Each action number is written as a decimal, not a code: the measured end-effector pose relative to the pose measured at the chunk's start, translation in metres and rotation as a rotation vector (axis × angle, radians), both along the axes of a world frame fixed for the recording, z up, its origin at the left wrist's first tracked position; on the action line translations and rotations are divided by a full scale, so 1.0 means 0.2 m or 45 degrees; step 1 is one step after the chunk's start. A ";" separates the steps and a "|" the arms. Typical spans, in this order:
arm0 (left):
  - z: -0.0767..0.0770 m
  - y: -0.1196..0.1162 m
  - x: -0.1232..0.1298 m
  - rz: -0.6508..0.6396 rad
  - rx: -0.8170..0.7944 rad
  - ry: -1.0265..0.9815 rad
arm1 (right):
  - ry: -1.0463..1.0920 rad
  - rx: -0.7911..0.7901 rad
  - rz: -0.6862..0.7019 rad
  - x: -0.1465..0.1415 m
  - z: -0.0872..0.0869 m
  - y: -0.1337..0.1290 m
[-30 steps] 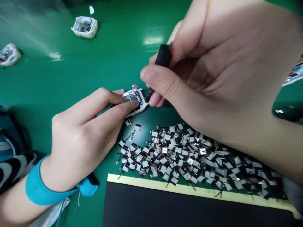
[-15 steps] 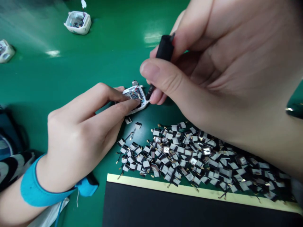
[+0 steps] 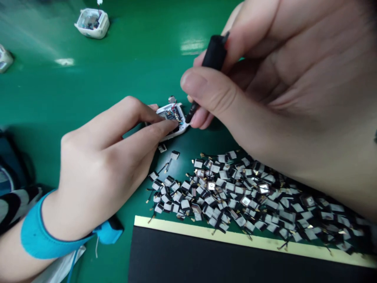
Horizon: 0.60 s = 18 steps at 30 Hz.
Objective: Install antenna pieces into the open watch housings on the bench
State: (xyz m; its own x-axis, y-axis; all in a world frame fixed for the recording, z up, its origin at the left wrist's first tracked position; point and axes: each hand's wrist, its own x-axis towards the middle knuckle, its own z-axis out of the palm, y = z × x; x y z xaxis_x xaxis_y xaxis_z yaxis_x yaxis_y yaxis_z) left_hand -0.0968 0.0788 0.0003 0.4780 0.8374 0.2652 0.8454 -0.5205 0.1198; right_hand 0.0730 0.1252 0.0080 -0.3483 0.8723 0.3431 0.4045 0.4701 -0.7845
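Note:
My left hand (image 3: 112,153) grips a small white watch case (image 3: 184,126), its index finger pressed on the circuit board (image 3: 171,114) inside. A small round metal part (image 3: 172,100) on red wires sticks out at the case's far edge. My right hand (image 3: 250,74) is closed around a black pen-like tool (image 3: 214,53), held at a slant. The tool's dark lower end meets or almost meets the case's right corner; actual contact I cannot tell. A blue wrist strap (image 3: 44,232) circles my left wrist.
Many small grey-and-black parts with thin cables (image 3: 218,188) lie heaped below my right hand. A black sheet with a yellow edge strip (image 3: 176,226) borders the heap. Two more white cases (image 3: 93,24) sit on the green mat (image 3: 141,63) at the upper left.
The view has shifted slightly, so the far cases sit farther left and higher while the heap sits a little farther right. Both hands keep their grips, with the tool end still by the case corner.

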 end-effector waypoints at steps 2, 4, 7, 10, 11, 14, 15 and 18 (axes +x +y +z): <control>0.00 0.00 0.00 0.007 0.004 0.005 | 0.017 0.043 0.023 0.01 -0.02 0.01; -0.01 0.00 0.00 0.007 0.011 0.019 | 0.018 0.044 0.013 0.03 -0.04 0.02; 0.00 0.00 0.00 0.014 0.039 0.044 | -0.035 -0.046 0.010 0.04 -0.06 0.04; 0.01 -0.02 0.01 0.046 0.041 0.053 | -0.087 -0.044 0.037 0.05 -0.07 0.04; 0.02 -0.03 0.02 0.074 0.018 0.057 | -0.089 0.002 0.035 0.05 -0.07 0.04; 0.04 -0.04 0.03 0.104 -0.031 0.071 | -0.114 0.125 0.056 0.04 -0.07 0.03; 0.04 -0.04 0.03 0.088 -0.025 0.084 | -0.143 0.144 0.081 0.04 -0.07 0.03; 0.04 -0.03 0.02 0.040 0.015 0.137 | -0.170 0.152 0.186 0.03 -0.04 0.02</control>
State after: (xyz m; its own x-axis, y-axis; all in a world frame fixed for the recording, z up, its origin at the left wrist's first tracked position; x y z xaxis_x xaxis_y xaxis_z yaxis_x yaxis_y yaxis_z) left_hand -0.0922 0.0736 0.0076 0.4779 0.8495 0.2234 0.8690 -0.4944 0.0213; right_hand 0.0786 0.1285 -0.0008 -0.5172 0.7653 0.3832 0.4221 0.6176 -0.6636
